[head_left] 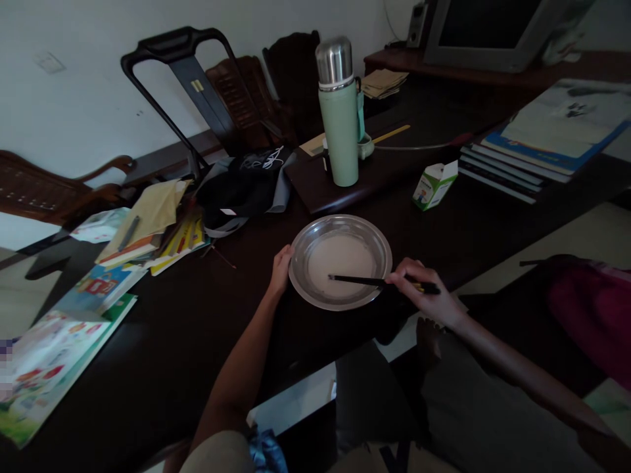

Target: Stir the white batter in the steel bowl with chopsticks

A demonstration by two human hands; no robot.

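A round steel basin with a wide rim sits near the table's front edge. Pale, milky liquid covers its bottom. At the basin's left side my left hand grips the rim, the thumb side toward me. Black chopsticks are closed in my right hand, at the right of the basin. Their tips reach over the rim into the liquid, pointing left. Whether the tips touch the bottom I cannot tell.
Behind the basin a pale green thermos stands on a raised dark board. A small green-and-white carton is at right, near stacked books. Books and papers and a black bag lie left.
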